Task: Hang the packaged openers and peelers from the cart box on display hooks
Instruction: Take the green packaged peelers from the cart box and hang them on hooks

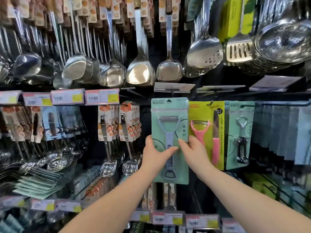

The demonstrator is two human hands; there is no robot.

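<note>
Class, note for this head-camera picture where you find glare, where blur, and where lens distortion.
Head view: bright glare on the steel spatulas. The price tags are soft and their print is unreadable. The green peeler pack, held by the left hand and right hand, is sharpest. Wide-angle bending stretches the strainers at the top right corner.

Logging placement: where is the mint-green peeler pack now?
The mint-green peeler pack is mid-frame in the head view, held by left hand and right hand, just left of the yellow pack.

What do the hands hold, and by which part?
Both hold the green peeler pack at mid-height: the left hand grips its left edge, the right hand its right edge.
</note>
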